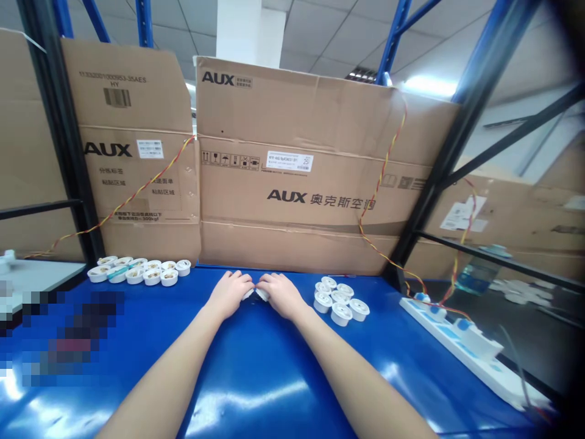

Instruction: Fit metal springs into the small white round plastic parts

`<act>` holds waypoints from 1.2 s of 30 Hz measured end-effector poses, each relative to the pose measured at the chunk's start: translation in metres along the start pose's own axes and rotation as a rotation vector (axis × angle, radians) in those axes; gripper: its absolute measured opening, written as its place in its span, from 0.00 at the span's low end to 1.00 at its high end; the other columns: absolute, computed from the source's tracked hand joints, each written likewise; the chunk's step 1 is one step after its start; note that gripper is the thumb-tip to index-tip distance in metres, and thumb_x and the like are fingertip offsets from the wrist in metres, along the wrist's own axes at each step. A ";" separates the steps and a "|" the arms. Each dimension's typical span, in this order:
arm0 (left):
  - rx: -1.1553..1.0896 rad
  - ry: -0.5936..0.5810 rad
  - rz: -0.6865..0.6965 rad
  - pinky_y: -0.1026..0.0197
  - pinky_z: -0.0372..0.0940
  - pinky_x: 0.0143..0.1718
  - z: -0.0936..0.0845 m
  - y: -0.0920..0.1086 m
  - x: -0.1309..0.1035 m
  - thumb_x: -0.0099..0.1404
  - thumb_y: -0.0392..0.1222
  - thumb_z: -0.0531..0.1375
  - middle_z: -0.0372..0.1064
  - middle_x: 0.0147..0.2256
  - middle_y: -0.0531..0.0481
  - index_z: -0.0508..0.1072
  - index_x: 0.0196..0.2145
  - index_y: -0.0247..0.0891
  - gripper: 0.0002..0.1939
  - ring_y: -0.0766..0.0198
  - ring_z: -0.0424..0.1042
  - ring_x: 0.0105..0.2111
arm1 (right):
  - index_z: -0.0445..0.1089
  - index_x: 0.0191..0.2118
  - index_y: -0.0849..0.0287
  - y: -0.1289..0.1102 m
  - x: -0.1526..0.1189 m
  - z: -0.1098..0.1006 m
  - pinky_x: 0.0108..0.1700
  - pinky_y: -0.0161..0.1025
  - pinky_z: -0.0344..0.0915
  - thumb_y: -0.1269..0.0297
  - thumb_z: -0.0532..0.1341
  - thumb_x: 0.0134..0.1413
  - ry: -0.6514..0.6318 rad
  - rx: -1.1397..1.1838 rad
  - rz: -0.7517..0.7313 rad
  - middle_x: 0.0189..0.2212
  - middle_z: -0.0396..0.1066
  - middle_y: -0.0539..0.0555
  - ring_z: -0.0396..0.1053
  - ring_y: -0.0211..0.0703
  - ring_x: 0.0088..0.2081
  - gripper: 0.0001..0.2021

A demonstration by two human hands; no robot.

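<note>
Near the back of the blue table, my left hand and my right hand are close together, almost touching at the fingertips. The fingers of each are curled over a small white piece, mostly hidden beneath them; its shape cannot be made out. To the right of my right hand stands a cluster of several round white cups. Farther off on the left, several similar white cups stand in two rows, some with brownish contents, and a teal strip lies across a few.
Cardboard boxes form a wall behind the table. A white power strip with plugs lies at the right edge, beside a black metal post. Red and yellow twisted wire hangs across the boxes. A pale tray sits at the far left.
</note>
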State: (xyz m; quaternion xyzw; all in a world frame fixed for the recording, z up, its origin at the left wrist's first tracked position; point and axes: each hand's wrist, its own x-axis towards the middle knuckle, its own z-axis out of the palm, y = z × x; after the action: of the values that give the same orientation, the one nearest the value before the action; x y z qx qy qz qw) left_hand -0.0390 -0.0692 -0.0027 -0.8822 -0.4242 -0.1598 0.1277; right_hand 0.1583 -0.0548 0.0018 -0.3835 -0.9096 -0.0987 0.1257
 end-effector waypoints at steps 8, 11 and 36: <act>-0.259 0.066 -0.427 0.55 0.58 0.47 0.017 -0.008 -0.008 0.60 0.44 0.59 0.70 0.48 0.47 0.68 0.51 0.46 0.20 0.52 0.65 0.48 | 0.65 0.52 0.56 0.012 -0.007 0.017 0.48 0.40 0.57 0.59 0.62 0.53 0.070 0.223 0.369 0.45 0.70 0.57 0.65 0.49 0.47 0.20; -0.286 0.002 -0.614 0.52 0.58 0.49 0.029 -0.014 -0.011 0.61 0.54 0.57 0.69 0.50 0.42 0.66 0.54 0.44 0.25 0.47 0.64 0.52 | 0.61 0.56 0.59 0.017 -0.009 0.026 0.46 0.41 0.58 0.50 0.60 0.53 -0.020 0.260 0.524 0.45 0.70 0.61 0.66 0.52 0.47 0.27; -0.525 -0.120 -0.129 0.50 0.48 0.64 0.023 0.016 -0.005 0.62 0.38 0.53 0.51 0.64 0.53 0.61 0.60 0.49 0.28 0.56 0.51 0.64 | 0.60 0.60 0.62 0.054 -0.030 0.005 0.58 0.62 0.39 0.46 0.56 0.54 -0.066 0.004 0.952 0.60 0.55 0.69 0.47 0.68 0.62 0.32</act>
State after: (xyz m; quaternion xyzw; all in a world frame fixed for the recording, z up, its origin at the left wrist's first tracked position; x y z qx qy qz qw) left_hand -0.0254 -0.0735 -0.0275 -0.8641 -0.4303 -0.2197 -0.1410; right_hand 0.2170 -0.0362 -0.0080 -0.7601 -0.6367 -0.0160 0.1287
